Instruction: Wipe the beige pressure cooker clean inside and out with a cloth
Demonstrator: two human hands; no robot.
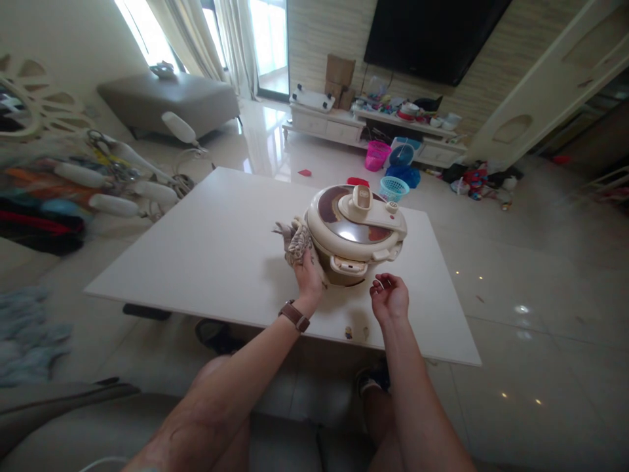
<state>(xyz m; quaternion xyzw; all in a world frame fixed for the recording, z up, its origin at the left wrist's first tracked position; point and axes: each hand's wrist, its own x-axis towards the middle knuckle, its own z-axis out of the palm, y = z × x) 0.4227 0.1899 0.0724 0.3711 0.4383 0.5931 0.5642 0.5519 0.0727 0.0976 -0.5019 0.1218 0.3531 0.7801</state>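
Note:
A cream electric pressure cooker (322, 242) with a brown glossy lid panel stands upright on the white table (196, 255). My left hand (308, 275), with a brown-strapped watch on its wrist, holds a crumpled patterned cloth (297, 242) against the cooker's left side. The cloth hides some of the fingers. My right hand (390, 298) is raised palm up in front of the cooker's right side, apart from it. Its fingers are loosely curled and apart, with nothing in them. Two small stickers or trinkets, one a yellow figure (348, 332), lie by the table's near edge.
Beyond the table, a pink basket (377, 156) and a light-blue basket (394, 189) stand on the tiled floor. A cluttered low white cabinet (334, 128) lines the wall under a television (432, 36). To the left are a grey bench (170, 101) and a floor lamp (132, 157).

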